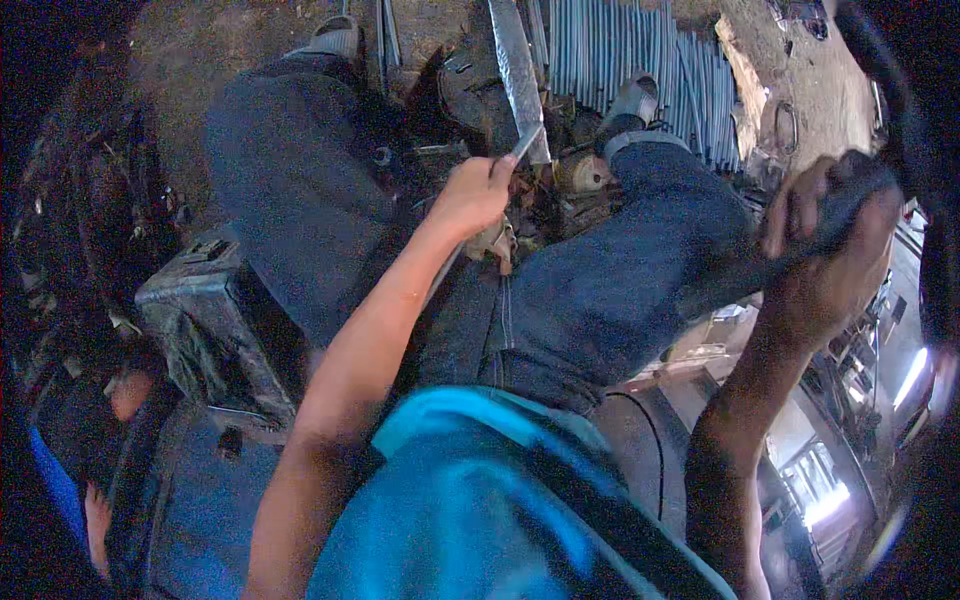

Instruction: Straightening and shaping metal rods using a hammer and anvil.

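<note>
The left hand point(478, 198) is closed around a slim metal piece point(527, 140), its tip overlapping a flat silvery bar point(514, 75) just beyond. The right hand point(835, 225), raised, grips a blurred dark tool point(848, 207). Grey rods point(612, 55) lie beyond the left hand, rightward.

1. Brown floor point(200, 70), bare-looking at upper left.
2. Many blue-grey rods point(610, 55) on it, side by side.
3. Pale ragged strip point(742, 85), just right of rods.
4. Few thin bars point(390, 35), near left sandal point(337, 36).
5. Dark clutter point(80, 200) far left, items unclear.
</note>
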A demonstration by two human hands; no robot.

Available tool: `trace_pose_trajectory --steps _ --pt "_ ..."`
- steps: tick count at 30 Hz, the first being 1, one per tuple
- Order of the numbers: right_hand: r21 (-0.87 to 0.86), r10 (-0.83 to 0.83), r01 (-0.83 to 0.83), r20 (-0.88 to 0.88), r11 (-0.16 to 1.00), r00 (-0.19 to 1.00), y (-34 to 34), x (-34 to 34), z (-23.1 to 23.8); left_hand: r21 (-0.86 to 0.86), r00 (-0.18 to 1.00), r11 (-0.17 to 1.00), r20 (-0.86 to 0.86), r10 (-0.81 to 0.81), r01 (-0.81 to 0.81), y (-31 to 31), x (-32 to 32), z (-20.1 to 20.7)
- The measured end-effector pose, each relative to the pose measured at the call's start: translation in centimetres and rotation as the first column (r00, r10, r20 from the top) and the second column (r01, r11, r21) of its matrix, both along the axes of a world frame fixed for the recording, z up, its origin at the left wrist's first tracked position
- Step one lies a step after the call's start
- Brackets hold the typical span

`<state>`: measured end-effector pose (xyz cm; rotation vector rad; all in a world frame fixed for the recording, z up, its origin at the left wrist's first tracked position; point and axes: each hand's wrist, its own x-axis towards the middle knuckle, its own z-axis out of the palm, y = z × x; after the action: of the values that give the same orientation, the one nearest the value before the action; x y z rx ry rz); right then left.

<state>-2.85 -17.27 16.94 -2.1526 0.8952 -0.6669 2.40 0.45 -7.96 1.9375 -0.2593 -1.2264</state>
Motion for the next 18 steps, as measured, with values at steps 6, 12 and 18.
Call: trace_pose_trajectory --steps 6,12,18 --pt "-0.013 0.22 -0.236 -0.323 0.972 0.92 4.1 -4.6 -17.9 0.004 0.997 0.998 0.035 -0.063 0.063 -0.7 0.2 1.1" --pt "0.54 0.158 0.029 -0.296 0.841 0.942 1.2 2.1 -12.4 0.062 0.99 0.993 0.094 -0.106 0.1 -0.9 0.2 -0.4" --pt "0.134 -0.056 0.06 -0.038 0.989 0.998 -1.0 1.2 2.9 0.051 0.976 0.998 -0.208 0.057 -0.048 -0.5 0.0 -0.6"
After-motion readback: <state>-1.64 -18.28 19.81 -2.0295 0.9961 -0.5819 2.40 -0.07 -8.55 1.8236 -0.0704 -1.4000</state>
